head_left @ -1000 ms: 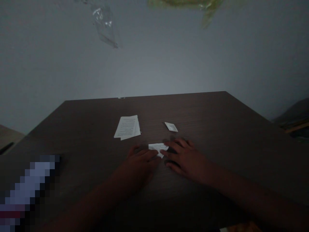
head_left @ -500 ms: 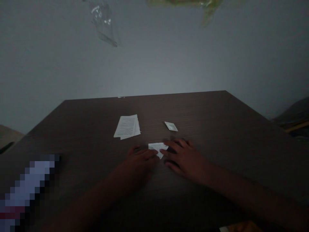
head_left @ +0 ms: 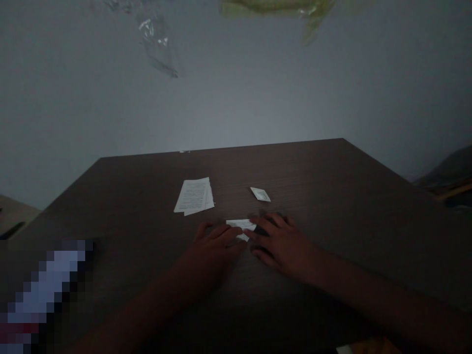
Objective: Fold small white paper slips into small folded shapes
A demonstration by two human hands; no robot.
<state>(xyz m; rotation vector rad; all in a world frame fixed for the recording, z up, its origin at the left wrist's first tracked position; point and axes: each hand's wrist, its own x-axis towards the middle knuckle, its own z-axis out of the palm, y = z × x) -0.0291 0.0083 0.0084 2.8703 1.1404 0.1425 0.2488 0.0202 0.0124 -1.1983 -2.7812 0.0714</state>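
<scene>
Lying on the dark wood-grain table (head_left: 313,182), a small folded paper slip (head_left: 240,229) is flanked by the flat-spread left hand (head_left: 212,258) and right hand (head_left: 283,246); judged light and soft, it is best taken by its exposed upper edge.

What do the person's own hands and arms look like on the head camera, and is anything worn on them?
The left hand and right hand are bare, with no gloves. The left forearm and right forearm show no sleeves. No cables or markings show, though the dim light could hide small details.
</scene>
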